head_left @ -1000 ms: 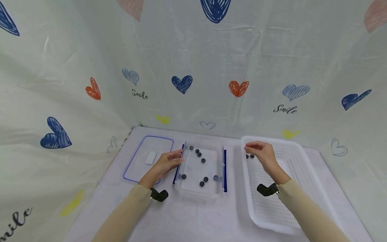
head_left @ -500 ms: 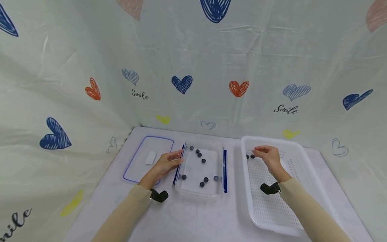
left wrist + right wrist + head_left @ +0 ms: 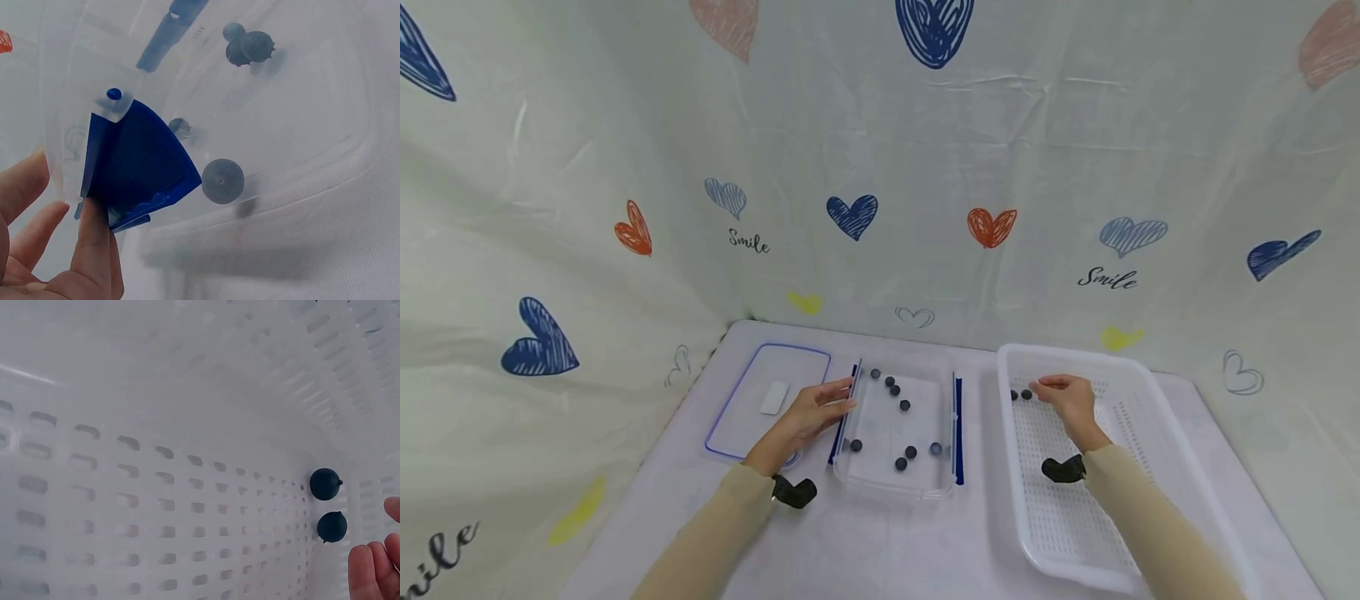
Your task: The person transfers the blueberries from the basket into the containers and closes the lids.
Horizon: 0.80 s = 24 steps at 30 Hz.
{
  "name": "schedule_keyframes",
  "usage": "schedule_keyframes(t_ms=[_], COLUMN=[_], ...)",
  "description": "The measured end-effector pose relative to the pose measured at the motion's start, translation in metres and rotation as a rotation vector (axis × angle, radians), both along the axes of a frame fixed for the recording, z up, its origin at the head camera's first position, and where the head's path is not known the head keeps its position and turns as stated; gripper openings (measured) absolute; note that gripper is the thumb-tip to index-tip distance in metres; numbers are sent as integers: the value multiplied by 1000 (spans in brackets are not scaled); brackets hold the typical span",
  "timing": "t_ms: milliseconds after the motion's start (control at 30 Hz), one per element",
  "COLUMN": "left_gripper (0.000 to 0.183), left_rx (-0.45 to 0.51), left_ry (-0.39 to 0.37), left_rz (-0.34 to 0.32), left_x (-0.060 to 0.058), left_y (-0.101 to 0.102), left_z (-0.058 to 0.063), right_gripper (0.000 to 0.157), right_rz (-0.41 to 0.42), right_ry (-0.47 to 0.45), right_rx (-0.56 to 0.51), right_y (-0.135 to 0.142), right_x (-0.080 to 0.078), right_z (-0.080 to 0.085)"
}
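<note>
My left hand touches the left side of a lidless clear plastic box. In the left wrist view its fingers lie against the wall and a blue side latch. Several dark blueberries lie scattered inside the box. Over the far left part of a white perforated basket is my right hand. Its thumb and fingertips are apart with nothing visible between them. Just beside them, two blueberries sit on the basket floor, apart from the fingers in the right wrist view.
A clear lid with a blue rim lies flat left of the box, bearing a small white rectangle. Another blue latch hangs on the box's right side. A curtain with hearts rises behind the white-covered table.
My right hand has moved right and lowered into the basket, to the right of the two blueberries. The left hand stays on the box. The head view has tilted slightly upward.
</note>
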<state>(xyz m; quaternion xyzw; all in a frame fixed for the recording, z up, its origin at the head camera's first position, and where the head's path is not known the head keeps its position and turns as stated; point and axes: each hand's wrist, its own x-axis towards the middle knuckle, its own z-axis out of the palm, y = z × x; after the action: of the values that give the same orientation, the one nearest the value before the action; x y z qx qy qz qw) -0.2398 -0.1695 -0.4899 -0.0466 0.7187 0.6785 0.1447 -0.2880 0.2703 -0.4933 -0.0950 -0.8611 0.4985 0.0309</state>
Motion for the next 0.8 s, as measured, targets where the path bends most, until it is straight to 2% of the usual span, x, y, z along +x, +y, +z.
schedule_keyframes(t_ms=[100, 333, 600, 800], left_gripper=[52, 53, 53, 54], left_rx=[-3, 3, 1, 5], left_ry=[-2, -1, -10, -12], left_rz=[-4, -4, 1, -3], left_x=[0, -2, -3, 0], left_y=[-1, -1, -1, -1], left_z=[0, 1, 3, 1], right_gripper=[35, 35, 33, 33], right_rz=[-12, -14, -35, -28], right_ry=[-1, 13, -49, -52], right_rx=[25, -9, 24, 9], right_y=[0, -1, -3, -3], right_x=[0, -2, -3, -2], right_z=[-3, -9, -12, -17])
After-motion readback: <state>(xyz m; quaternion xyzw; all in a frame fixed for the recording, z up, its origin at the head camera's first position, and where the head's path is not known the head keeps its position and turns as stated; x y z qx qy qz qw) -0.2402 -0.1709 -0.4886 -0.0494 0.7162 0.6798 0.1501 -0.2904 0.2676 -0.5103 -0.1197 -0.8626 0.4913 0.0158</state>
